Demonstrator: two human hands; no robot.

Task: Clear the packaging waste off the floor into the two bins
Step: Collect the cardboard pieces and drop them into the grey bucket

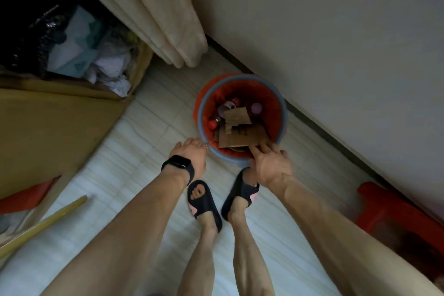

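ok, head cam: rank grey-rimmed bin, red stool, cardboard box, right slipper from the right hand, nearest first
1. Grey-rimmed bin: touched by the right hand.
2. Right slipper: just beneath it.
3. Red stool: off right, by the wall.
4. Cardboard box: far left.

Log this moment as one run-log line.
round grey bin with red liner | left hand: at rim | right hand: touching brown cardboard pieces inside bin

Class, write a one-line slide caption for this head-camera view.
Left hand on the rim of the bin, right hand touching cardboard scraps inside it.
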